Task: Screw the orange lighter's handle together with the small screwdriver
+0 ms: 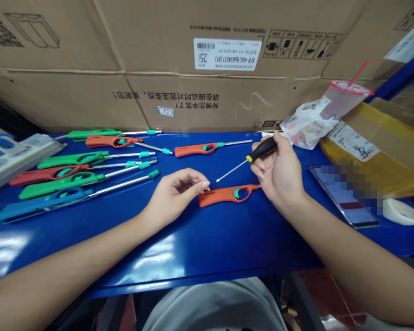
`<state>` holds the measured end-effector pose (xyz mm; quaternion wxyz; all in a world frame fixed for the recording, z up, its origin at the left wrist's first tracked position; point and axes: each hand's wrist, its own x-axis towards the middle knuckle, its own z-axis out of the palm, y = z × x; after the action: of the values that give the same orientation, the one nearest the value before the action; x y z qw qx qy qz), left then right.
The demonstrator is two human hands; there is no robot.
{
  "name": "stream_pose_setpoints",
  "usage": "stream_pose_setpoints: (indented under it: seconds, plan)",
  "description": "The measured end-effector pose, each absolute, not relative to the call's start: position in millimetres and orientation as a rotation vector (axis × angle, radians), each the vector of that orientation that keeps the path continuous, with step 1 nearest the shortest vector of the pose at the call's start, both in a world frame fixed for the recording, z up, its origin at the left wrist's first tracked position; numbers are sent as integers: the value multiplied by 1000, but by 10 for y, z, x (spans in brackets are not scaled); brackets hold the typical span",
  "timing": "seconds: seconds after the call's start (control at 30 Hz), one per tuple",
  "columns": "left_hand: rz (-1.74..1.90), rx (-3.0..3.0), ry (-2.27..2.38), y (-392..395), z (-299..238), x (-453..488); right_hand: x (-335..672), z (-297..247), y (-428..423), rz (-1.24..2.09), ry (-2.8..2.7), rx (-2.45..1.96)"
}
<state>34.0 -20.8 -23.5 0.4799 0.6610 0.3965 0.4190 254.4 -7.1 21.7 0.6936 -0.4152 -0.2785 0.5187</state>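
My right hand [279, 172] is closed around a screwdriver [251, 156] with a black and yellow handle, its thin shaft pointing left and down. Below it an orange lighter handle [226, 195] with a teal trigger lies on the blue table [207, 243], its right end under my right hand. My left hand [177, 191] hovers at the handle's left end, fingers curled with the fingertips pinched together. Whether anything small is between them I cannot make out.
Several long-nosed lighters, green [72, 159], orange [113, 141], red and blue [37, 205], lie at the left. Another orange lighter [196, 149] lies further back. A power strip [14, 156] is far left. A phone [345, 197], tape roll [400, 211], plastic cup [341, 99] and cardboard boxes [207, 69] stand right and behind.
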Motion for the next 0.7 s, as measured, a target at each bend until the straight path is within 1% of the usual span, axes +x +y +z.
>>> stream_pose_setpoints:
  seconds: [0.17,0.37,0.7]
  plan:
    - [1087,1411,956,-167,-261,336,2502,157,-106,1106,-787,-869]
    - [1100,1513,939,-191,-272,334,2474,174,-133,1033,-877,-910]
    - [1098,1597,895,-214,-284,341,2451,163,-151,1072,-932,-903]
